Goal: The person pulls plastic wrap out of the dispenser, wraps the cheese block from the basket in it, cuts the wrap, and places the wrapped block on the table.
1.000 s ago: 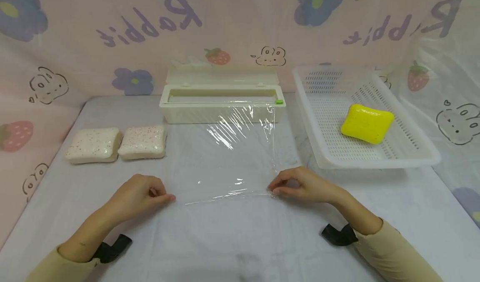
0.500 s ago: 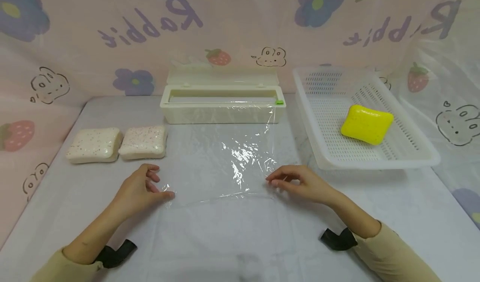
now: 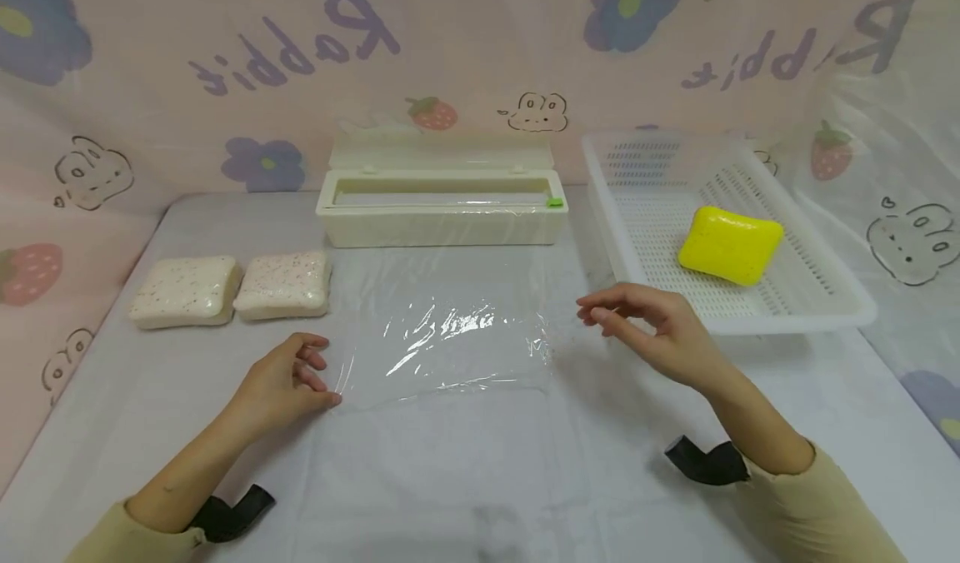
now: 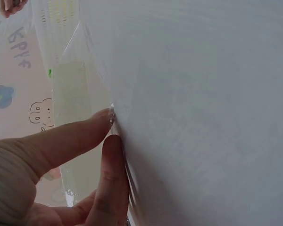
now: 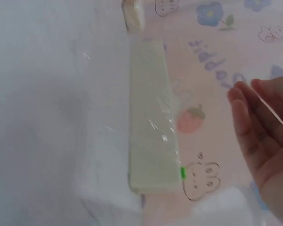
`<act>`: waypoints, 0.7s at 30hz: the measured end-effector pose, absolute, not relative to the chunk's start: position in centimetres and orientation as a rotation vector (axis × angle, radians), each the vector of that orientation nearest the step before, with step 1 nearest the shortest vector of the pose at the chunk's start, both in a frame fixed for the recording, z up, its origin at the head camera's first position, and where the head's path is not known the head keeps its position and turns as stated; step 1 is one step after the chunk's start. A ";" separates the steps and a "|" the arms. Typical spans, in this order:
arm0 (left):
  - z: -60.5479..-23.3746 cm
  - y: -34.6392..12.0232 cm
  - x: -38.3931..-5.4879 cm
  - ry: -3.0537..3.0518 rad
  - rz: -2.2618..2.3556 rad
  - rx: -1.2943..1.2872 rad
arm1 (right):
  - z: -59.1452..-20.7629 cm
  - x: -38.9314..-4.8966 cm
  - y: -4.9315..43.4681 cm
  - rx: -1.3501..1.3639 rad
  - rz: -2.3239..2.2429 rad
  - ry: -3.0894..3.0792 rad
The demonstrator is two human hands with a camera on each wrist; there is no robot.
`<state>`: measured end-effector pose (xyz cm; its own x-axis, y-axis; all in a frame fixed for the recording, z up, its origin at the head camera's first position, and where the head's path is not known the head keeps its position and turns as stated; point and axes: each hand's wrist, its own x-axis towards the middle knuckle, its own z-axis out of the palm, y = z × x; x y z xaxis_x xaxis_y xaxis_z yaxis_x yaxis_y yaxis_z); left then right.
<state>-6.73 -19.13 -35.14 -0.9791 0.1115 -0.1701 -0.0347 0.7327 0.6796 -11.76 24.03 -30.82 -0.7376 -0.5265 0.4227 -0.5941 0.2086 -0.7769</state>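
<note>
A sheet of clear cling film [image 3: 450,338] stretches over the table from the white dispenser [image 3: 442,226], whose lid stands up. At the film's near left corner is my left hand [image 3: 281,388]; its thumb tip touches the film edge and the fingers are spread away from it. The left wrist view shows the thumb [image 4: 85,134] right at the film, with a gap to the finger beneath. My right hand [image 3: 656,330] is raised off the film's right edge, close to the basket, fingers loosely bent with nothing between them.
Two pale speckled soap bars [image 3: 281,284] lie side by side left of the film. A white perforated basket [image 3: 757,323] stands at the right with a yellow soap bar [image 3: 731,245] in it. Behind hangs a pink printed curtain [image 3: 465,38].
My right hand has let go of the film and moved right and up toward the basket. The left fingers have spread from the thumb. The film has settled lower.
</note>
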 end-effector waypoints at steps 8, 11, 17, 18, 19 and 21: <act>-35.4 -19.4 -6.8 2.737 1.069 0.104 | -27.9 -14.4 27.7 0.858 1.938 -1.987; -35.5 -19.5 -6.7 2.735 1.080 0.111 | -26.9 -15.5 29.4 0.689 1.923 -2.013; -35.4 -19.5 -6.5 2.744 1.092 0.134 | -24.9 -17.6 33.3 0.268 1.776 -2.355; -35.4 -19.5 -6.5 2.746 1.093 0.141 | -24.6 -18.0 34.1 0.196 1.715 -2.459; -35.4 -19.4 -6.5 2.748 1.093 0.149 | -24.5 -18.4 34.8 0.124 1.633 -2.574; -35.4 -19.4 -6.5 2.744 1.103 0.164 | -24.4 -19.2 36.3 0.015 1.454 -2.785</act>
